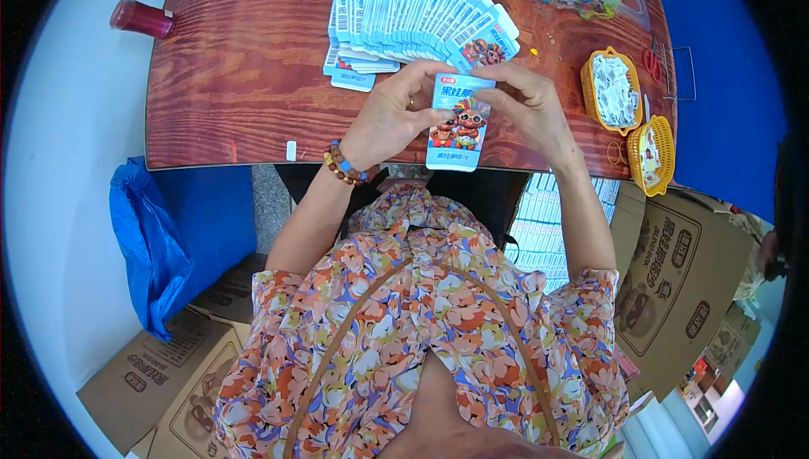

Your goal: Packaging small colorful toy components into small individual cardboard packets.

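Upright between my hands, over the table's near edge, is a flat light-blue card pack (456,140) printed with cartoon figures in sunglasses. My left hand (399,113) is closed on its left side, thumb across the front. At its top right corner, the thumb and fingers of my right hand (528,105) are pinched together. I cannot see whether something small is between them. Just beyond my hands, a long row of similar light-blue packs (404,16) lies fanned out and overlapping. A smaller stack (354,80) lies beneath its left end.
Two yellow baskets (587,88) stand at the right, holding small white packets and printed pieces. Red scissors (650,64) lie beside them. Clear bins (645,16) with colourful small items line the far edge. A dark red jar (141,18) lies far left. Cardboard boxes (691,273) flank me.
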Available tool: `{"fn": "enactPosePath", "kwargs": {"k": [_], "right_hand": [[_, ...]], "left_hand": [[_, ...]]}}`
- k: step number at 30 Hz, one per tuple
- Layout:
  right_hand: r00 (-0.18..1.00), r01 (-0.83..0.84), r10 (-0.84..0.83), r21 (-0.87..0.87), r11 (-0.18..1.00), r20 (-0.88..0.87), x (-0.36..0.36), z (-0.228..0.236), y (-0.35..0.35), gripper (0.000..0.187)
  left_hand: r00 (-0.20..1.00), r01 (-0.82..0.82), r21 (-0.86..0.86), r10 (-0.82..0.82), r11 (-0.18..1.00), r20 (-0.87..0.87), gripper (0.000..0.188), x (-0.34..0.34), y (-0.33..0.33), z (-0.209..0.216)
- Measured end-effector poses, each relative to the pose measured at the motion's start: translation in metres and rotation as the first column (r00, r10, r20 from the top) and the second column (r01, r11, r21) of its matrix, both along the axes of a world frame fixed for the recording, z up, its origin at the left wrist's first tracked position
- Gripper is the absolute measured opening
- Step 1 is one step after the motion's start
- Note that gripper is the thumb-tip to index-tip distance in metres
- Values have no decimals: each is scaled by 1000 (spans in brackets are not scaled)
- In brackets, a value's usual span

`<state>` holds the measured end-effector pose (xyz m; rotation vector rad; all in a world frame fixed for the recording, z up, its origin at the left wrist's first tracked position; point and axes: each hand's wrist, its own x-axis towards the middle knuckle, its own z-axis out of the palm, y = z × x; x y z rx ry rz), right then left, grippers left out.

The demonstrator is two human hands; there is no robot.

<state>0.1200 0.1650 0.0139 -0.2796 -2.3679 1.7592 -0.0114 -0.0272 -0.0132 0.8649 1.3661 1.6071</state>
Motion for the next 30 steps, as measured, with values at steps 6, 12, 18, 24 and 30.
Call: {"fn": "enactPosePath", "kwargs": {"k": [6, 12, 18, 24, 30], "right_hand": [[951, 296, -258, -743, 600, 170, -17, -32, -8, 24], [977, 201, 10, -929, 311, 215, -52, -22, -70, 25], [999, -38, 38, 313, 949, 8, -149, 24, -18, 18], [998, 66, -45, 929, 364, -53, -286, 18, 75, 20], [973, -209, -51, 957, 200, 224, -304, 21, 74, 32]], "left_hand": [[932, -320, -106, 333, 941, 145, 64, -6, -7, 12], [702, -481, 123, 465, 868, -539, 98, 6, -11, 1], [666, -660, 38, 608, 750, -432, 89, -42, -37, 11], [728, -610, -33, 544, 792, -418, 83, -42, -46, 9], [724, -607, -54, 524, 793, -449, 84, -39, -61, 7]]}}
